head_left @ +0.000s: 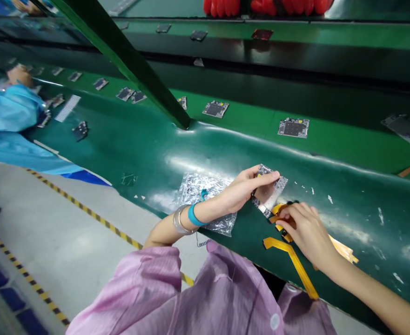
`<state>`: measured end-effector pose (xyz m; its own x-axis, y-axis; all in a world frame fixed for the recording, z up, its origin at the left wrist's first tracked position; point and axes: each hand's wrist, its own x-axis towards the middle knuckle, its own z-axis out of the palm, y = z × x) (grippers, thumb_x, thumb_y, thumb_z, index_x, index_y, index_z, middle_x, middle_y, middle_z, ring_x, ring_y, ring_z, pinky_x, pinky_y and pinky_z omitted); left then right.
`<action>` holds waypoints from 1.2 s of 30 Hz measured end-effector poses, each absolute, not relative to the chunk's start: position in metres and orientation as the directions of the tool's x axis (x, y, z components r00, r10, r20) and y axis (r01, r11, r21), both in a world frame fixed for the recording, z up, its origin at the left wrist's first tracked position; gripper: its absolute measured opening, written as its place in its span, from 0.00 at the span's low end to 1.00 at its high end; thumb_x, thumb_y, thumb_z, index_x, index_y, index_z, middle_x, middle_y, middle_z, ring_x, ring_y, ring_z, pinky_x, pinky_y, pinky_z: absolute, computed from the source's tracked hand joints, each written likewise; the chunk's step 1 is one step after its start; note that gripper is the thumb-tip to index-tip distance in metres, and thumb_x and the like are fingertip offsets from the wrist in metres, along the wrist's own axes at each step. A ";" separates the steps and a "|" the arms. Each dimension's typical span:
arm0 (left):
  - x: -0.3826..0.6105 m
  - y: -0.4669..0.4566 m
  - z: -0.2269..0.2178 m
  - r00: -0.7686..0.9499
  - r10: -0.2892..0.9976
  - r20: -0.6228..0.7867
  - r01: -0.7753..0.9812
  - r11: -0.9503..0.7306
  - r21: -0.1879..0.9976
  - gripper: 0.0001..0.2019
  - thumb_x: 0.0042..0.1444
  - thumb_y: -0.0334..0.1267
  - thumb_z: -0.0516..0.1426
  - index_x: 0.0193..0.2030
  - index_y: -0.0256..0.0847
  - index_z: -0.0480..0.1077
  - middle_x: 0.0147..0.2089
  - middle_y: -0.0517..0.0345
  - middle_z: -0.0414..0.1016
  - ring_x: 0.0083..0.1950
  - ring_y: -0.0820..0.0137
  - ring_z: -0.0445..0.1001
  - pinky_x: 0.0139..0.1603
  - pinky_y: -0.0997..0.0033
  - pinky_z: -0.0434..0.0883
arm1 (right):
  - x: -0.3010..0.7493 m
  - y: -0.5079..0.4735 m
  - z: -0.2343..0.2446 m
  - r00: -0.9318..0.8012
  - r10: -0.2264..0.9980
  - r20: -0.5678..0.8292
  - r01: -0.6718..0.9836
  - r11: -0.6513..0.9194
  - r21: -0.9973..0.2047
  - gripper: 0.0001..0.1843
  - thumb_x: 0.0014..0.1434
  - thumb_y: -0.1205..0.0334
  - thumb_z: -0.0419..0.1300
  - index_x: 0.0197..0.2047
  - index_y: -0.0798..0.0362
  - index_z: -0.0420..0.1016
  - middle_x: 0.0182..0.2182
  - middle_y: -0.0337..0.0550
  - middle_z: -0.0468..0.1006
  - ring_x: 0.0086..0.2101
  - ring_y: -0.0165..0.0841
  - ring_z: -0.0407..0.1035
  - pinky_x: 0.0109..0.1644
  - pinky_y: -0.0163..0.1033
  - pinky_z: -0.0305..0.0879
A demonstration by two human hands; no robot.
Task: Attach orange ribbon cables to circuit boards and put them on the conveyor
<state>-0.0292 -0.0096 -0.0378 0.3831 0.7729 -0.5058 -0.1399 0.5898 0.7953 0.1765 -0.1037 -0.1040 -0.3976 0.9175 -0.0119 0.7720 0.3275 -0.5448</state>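
In my left hand (243, 188) is a circuit board (269, 193), tilted, with the thumb across its face and the fingers behind its edge. My right hand (300, 225) is just right of the board's lower corner. Its thumb and forefinger pinch the end of an orange flex cable (275, 218); whether that end touches the board I cannot tell. More flex cables lie partly hidden under this hand, and a longer bent flex cable (292, 256) reaches over the bench's near edge. A crinkled clear plastic bag (205, 186) lies beneath my left forearm.
Circuit boards (216, 109) lie in a row along the green strip behind the bench (138, 139). A slanted green post (131, 60) stands left of centre. At far left are a co-worker's blue sleeve (12, 109) and hand (19, 74). Red gloves (267, 7) sit at the back.
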 end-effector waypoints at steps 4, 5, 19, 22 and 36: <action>-0.034 -0.018 -0.041 0.459 0.777 -0.430 -0.007 0.487 0.873 0.17 0.56 0.48 0.67 0.33 0.40 0.65 0.30 0.65 0.67 0.30 0.77 0.65 0.32 0.75 0.63 | 0.183 -0.097 -0.098 -0.416 0.903 -0.103 0.733 0.267 -0.625 0.12 0.71 0.56 0.59 0.34 0.50 0.75 0.35 0.42 0.81 0.38 0.41 0.72 0.42 0.47 0.59; -0.035 -0.019 -0.041 0.475 0.775 -0.417 0.036 0.457 0.889 0.17 0.56 0.47 0.66 0.34 0.40 0.65 0.29 0.66 0.66 0.29 0.77 0.64 0.31 0.75 0.62 | 0.186 -0.096 -0.097 -0.410 0.906 -0.106 0.729 0.256 -0.635 0.12 0.71 0.55 0.58 0.36 0.49 0.77 0.36 0.42 0.82 0.38 0.41 0.73 0.43 0.48 0.59; -0.029 -0.038 -0.029 0.623 0.675 -0.395 0.308 0.253 0.917 0.18 0.58 0.49 0.64 0.49 0.39 0.72 0.36 0.59 0.75 0.33 0.73 0.70 0.33 0.74 0.69 | 0.188 -0.122 -0.023 0.067 0.950 -0.305 0.448 -0.301 -0.842 0.16 0.64 0.47 0.62 0.29 0.48 0.74 0.16 0.31 0.71 0.18 0.29 0.66 0.26 0.34 0.64; -0.029 -0.038 -0.028 0.640 0.661 -0.393 0.349 0.206 0.914 0.18 0.59 0.48 0.64 0.49 0.39 0.73 0.40 0.57 0.77 0.36 0.71 0.74 0.37 0.72 0.71 | 0.186 -0.121 -0.019 0.053 0.934 -0.354 0.441 -0.340 -0.831 0.17 0.64 0.46 0.62 0.29 0.49 0.75 0.15 0.31 0.70 0.15 0.27 0.61 0.22 0.34 0.60; -0.027 -0.041 -0.033 0.657 0.623 -0.425 0.380 0.213 0.900 0.21 0.59 0.50 0.64 0.53 0.38 0.73 0.32 0.59 0.77 0.31 0.72 0.72 0.34 0.72 0.70 | 0.195 -0.125 -0.025 -0.041 0.935 -0.351 0.510 -0.283 -0.812 0.17 0.66 0.46 0.60 0.31 0.47 0.76 0.16 0.31 0.69 0.18 0.29 0.65 0.29 0.36 0.65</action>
<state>-0.0272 -0.0409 -0.0330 0.6568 0.6232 -0.4246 0.3799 0.2130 0.9002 0.1952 -0.1255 -0.0249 -0.0409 0.9353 -0.3515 0.5098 -0.2830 -0.8124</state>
